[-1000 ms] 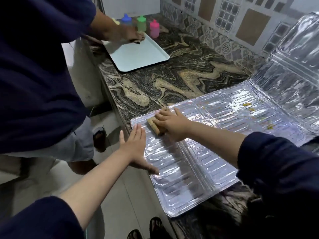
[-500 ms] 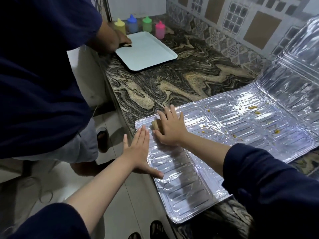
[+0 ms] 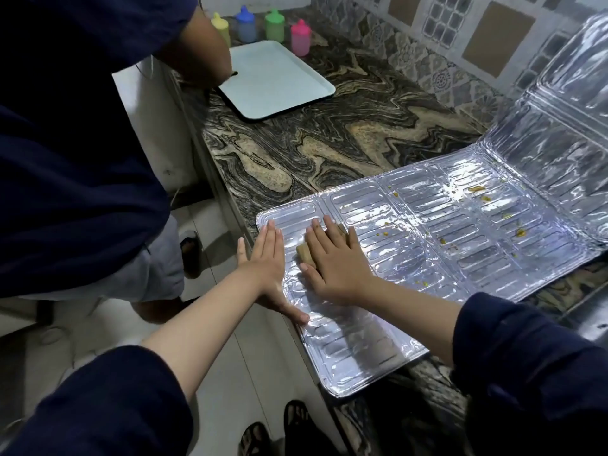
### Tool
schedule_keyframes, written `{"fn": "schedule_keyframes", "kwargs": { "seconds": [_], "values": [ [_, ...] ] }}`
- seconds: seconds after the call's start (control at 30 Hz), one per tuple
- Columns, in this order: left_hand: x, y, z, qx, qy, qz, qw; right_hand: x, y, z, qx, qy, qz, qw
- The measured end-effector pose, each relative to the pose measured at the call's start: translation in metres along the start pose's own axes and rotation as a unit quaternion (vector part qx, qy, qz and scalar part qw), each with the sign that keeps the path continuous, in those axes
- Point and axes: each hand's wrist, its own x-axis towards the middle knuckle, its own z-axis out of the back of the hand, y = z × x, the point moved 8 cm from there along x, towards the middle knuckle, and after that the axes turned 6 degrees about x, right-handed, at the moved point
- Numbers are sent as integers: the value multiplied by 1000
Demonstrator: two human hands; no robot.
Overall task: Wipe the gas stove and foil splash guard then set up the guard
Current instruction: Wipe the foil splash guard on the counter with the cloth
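The silver foil splash guard lies flat across the marbled counter, its far panel bent up against the tiled wall. Yellow-brown food specks dot its middle and right panels. My right hand lies palm-down on a tan sponge, pressing it onto the left part of the foil; only the sponge's edges show under the fingers. My left hand is flat and open on the guard's left edge, thumb reaching along the near rim. The gas stove is not in view.
Another person in dark blue stands at the left, a hand at a pale tray on the counter. Several coloured bottles stand behind the tray. The guard's near corner overhangs the counter edge above the floor.
My right hand and the sponge have slid a little to the right along the foil. My left hand has stayed pressed on the left edge. The view has shifted slightly.
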Motion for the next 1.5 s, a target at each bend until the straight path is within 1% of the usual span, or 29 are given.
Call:
{"fn": "schedule_keyframes", "kwargs": {
  "seconds": [0.17,0.57,0.7,0.8,0.93,1.03,1.1,1.17,1.2,1.23,1.27,1.33,1.37,1.4,1.5],
  "values": [
    [-3,-1,2,9,26,19,999,-32,8,-7,8,2,-27,1000],
    [-9,-1,2,-1,20,12,1000,-98,20,-12,15,-32,-42,999],
    [-11,-1,3,0,24,15,1000,-112,22,-12,18,-23,-33,999],
    [-10,-1,3,1,24,14,1000,-124,21,-13,-5,-17,-16,1000],
    [-10,-1,2,-4,21,11,1000,-135,17,-17,37,10,20,999],
    [-9,0,2,-6,18,8,1000,-146,13,-19,-6,76,65,995],
    [-9,-1,2,-5,16,7,1000,-154,9,-25,-13,119,91,989],
    [-8,-1,1,-6,16,5,1000,-158,8,-19,-39,130,107,985],
    [-8,-1,1,-6,15,5,1000,-159,7,-15,-61,119,109,985],
    [-7,-1,1,-5,15,6,1000,-161,7,-15,-60,151,99,982],
    [-7,-1,1,-3,15,7,1000,-163,10,-13,-50,165,112,979],
    [-5,0,2,4,15,10,1000,-170,12,-12,-45,244,121,961],
    [-5,0,2,9,17,13,1000,-171,11,-7,-40,262,122,956],
    [-5,-1,3,17,20,16,1000,-169,13,5,-23,264,122,957],
    [-7,-3,7,44,37,34,998,-146,7,50,27,232,86,968]
  ]
}}
